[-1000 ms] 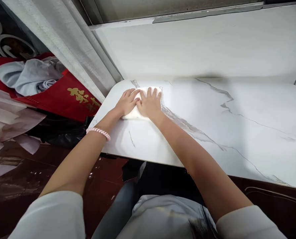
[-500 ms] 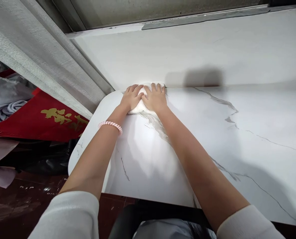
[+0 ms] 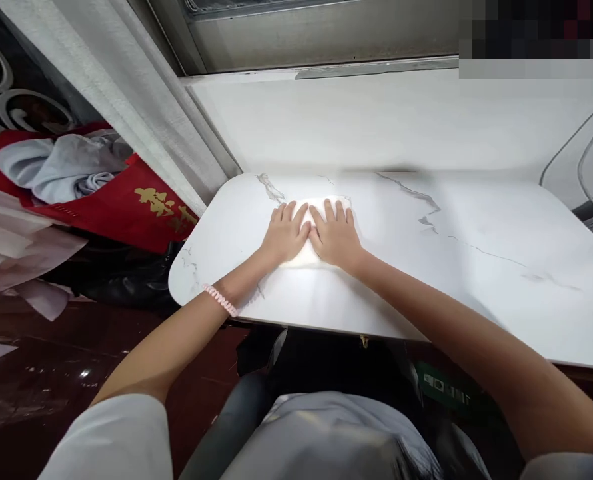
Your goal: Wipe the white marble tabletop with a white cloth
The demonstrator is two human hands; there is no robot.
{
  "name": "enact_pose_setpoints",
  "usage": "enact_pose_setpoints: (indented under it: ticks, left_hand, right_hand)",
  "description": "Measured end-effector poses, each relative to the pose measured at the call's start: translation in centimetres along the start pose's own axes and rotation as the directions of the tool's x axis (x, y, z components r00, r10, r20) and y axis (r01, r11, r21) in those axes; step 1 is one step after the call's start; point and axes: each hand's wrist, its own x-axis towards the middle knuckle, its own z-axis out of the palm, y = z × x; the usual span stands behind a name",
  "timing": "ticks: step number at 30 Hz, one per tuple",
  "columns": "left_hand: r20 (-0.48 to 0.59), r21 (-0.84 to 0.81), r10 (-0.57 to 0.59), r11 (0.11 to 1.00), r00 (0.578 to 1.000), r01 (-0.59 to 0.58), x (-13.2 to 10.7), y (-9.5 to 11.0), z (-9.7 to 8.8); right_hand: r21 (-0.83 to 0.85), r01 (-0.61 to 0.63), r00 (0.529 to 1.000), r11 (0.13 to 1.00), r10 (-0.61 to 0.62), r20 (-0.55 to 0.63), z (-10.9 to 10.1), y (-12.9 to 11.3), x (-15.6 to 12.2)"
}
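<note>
Both my hands press down on a white cloth (image 3: 308, 255) that lies on the white marble-patterned tabletop (image 3: 406, 280). My left hand (image 3: 285, 233) rests flat on the cloth's left part, fingers spread and pointing away from me. A pink coiled band (image 3: 220, 300) circles that wrist. On the cloth's right part my right hand (image 3: 336, 233) lies flat, its fingers apart. The two thumbs almost meet over the middle of the cloth. Much of the cloth is hidden under the palms.
A white wall (image 3: 366, 127) runs along the table's back edge. Left of the table hangs a pale curtain (image 3: 126, 87), with a red bag (image 3: 121, 213) of grey cloth beyond it. Cables (image 3: 579, 160) hang at the right. A black bag (image 3: 121, 287) lies on the floor.
My hands have drawn the cloth from the wall side toward me, to about the middle of the table's depth. The cloth looks flatter now. The view has shifted as well.
</note>
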Motion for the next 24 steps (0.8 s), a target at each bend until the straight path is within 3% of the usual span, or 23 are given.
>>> enact_pose_setpoints:
  ticks: [6,9,11,16,24]
  left_hand:
    - [-0.039,0.015,0.029,0.999,0.999,-0.029,-8.5,6.6,-1.0]
    - [-0.056,0.005,0.055,0.999,0.997,-0.055,-10.6,8.7,-1.2]
    - [-0.057,-0.009,0.081,0.997,0.995,-0.081,-10.8,9.4,-1.1]
    - [0.057,-0.023,0.098,0.995,0.994,-0.097,-6.8,9.2,-0.9]
    - [0.203,-0.031,-0.015,0.999,0.979,0.022,6.3,8.1,0.0]
  right_hand:
    - [-0.056,0.025,0.999,0.998,-0.023,0.025,-1.8,-0.4,-9.8]
    - [-0.061,0.005,1.0,0.998,-0.004,0.011,-2.2,-0.1,-12.9]
    - [-0.065,-0.016,1.0,0.998,0.018,0.021,-2.4,0.2,-13.6]
    - [-0.078,-0.092,0.993,0.993,0.097,0.067,-2.6,1.8,-11.2]
    - [0.009,-0.151,0.986,0.988,0.15,0.073,-2.2,7.8,0.1]
